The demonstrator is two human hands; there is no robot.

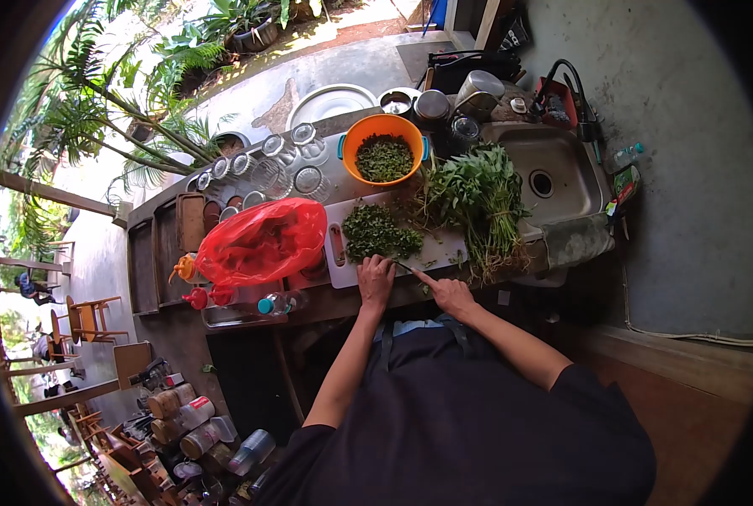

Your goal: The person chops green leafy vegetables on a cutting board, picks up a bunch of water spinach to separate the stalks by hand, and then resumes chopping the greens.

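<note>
My right hand (453,295) is closed round the handle of a knife (403,266), index finger stretched along it. The blade points left toward my left hand (376,281). That hand's fingers are bent together at the near edge of the chopped greens (380,232), closed on some of them. The heap lies on a white cutting board (339,271). A bundle of uncut leafy stems (482,198) rests on the board's right side, roots toward me. Behind the board stands an orange colander (359,128) holding more chopped greens.
A red plastic bag (263,240) sits left of the board. Glasses (311,181) stand upside down behind it. A small bottle (277,303) lies near the front edge. The metal sink (586,173) is at right, with a cloth (577,240) on its edge.
</note>
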